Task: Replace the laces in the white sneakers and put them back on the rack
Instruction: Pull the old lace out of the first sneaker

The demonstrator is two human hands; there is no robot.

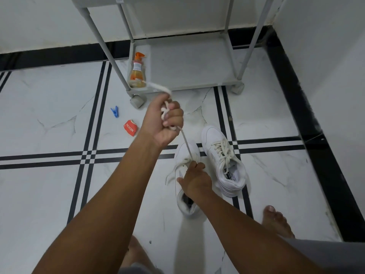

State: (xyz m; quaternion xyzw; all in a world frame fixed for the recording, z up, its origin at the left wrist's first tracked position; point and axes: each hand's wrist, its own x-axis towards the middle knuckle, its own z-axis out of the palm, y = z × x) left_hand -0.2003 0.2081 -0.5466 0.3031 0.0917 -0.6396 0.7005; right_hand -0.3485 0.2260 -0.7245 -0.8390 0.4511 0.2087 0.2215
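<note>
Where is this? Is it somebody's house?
Probably a home, maybe a hallway corner: a grey rack against the wall, white sneakers on a marble-look tiled floor, and the person's bare foot.

Left hand (pixel 165 123) grips bunched lace (pixel 185 141) drawn taut from near sneaker (pixel 185 169); right hand (pixel 195 180) steadies it on floor (pixel 49 184).

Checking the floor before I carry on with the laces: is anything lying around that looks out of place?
Yes. A blue clothes peg and a torn red sachet lie loose on the floor tiles, left of the left hand. The spray bottle stands upright on the rack's bottom shelf; no spill shows.
</note>
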